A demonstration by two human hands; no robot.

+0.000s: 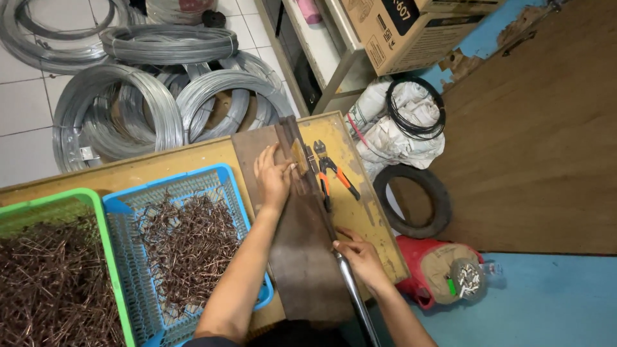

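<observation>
My left hand (273,177) lies flat, fingers spread, on a dark metal plate (302,250) that rests on the yellow workbench (193,157). Its fingertips touch a narrow upright bar (297,154) running along the plate. My right hand (360,254) is closed around a shiny metal lever handle (355,299) at the plate's right edge. Orange-handled cutters (331,170) lie on the bench just right of the bar, untouched.
A blue basket (225,177) and a green basket (96,205) hold several bent brown wire pieces at left. Coils of grey wire (160,96) lie on the tiled floor beyond the bench. A tyre (414,202), white sacks, a red bag and a cardboard box stand right.
</observation>
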